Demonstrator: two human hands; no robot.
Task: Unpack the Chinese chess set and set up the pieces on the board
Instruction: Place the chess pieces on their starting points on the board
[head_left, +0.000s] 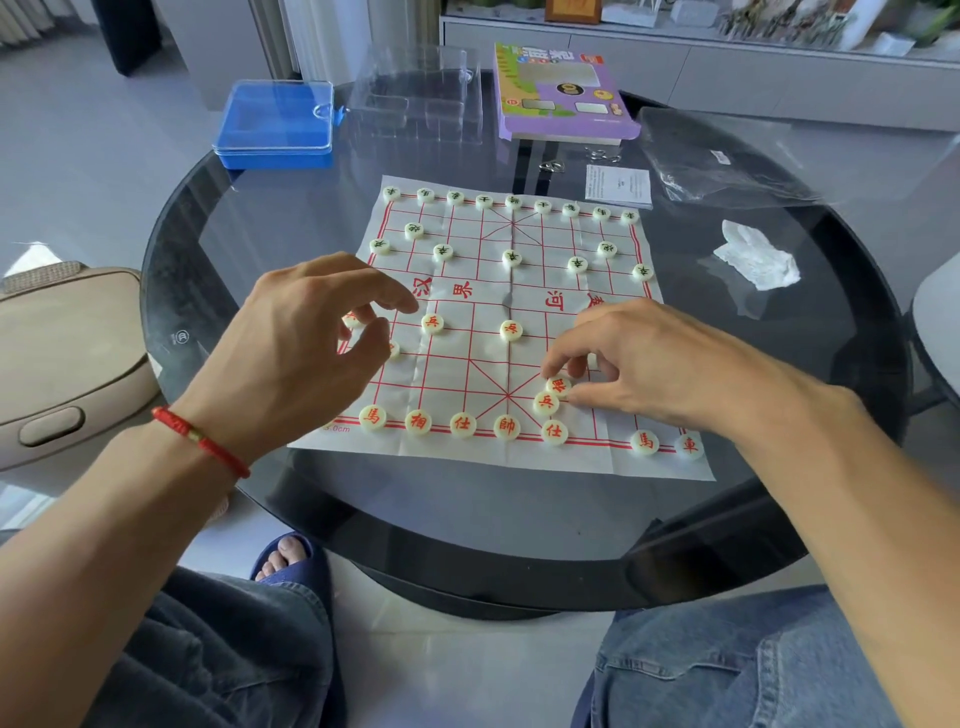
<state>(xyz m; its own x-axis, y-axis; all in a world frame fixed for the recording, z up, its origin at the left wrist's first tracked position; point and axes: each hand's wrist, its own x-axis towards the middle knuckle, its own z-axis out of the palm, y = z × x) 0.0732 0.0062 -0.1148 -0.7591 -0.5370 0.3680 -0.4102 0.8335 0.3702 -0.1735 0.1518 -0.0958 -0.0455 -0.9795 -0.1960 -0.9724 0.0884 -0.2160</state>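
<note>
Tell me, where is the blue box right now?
In the head view the blue box sits at the far left edge of the round glass table, beyond the board, just left of the clear plastic tray.

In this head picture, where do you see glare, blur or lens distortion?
Head view: pale window glare lies on the glass table; the round table rim bows from the wide-angle lens; the left hand has slightly blurred fingertips; the red pieces by the right hand stay readable; the far shelf is soft.
</note>
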